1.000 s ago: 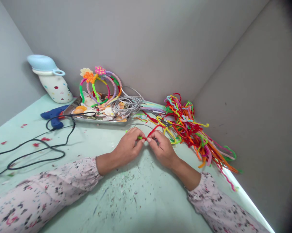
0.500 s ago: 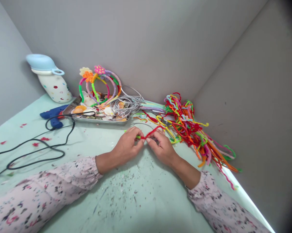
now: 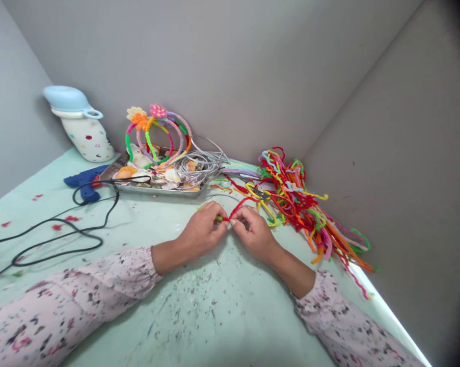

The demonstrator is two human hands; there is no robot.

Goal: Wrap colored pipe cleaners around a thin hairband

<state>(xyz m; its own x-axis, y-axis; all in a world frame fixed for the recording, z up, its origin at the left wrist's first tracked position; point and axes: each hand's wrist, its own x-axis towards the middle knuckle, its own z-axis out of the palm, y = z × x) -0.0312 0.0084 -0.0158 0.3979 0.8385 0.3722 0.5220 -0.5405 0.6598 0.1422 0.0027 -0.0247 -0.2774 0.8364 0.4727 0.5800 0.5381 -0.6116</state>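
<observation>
My left hand (image 3: 201, 232) and my right hand (image 3: 252, 232) meet fingertip to fingertip over the pale green table (image 3: 199, 306). The left pinches a green pipe cleaner (image 3: 217, 217), whose far end sticks out beyond its knuckles. The right pinches a red pipe cleaner (image 3: 239, 205) that arcs up and back from its fingers. The two pieces touch where the thumbs meet. Both hands are closed.
A tangled heap of coloured pipe cleaners (image 3: 302, 204) lies right of my hands by the wall. Behind stands a metal tray (image 3: 157, 187) with wrapped headbands (image 3: 157, 132), shells and grey wire. A blue glue gun (image 3: 85, 181) with black cord (image 3: 61, 229) and a white jug (image 3: 80, 125) are at left.
My hands have stayed in place; the fingers have shifted slightly on the joined pipe cleaners, and the red piece's arc has bent a little.
</observation>
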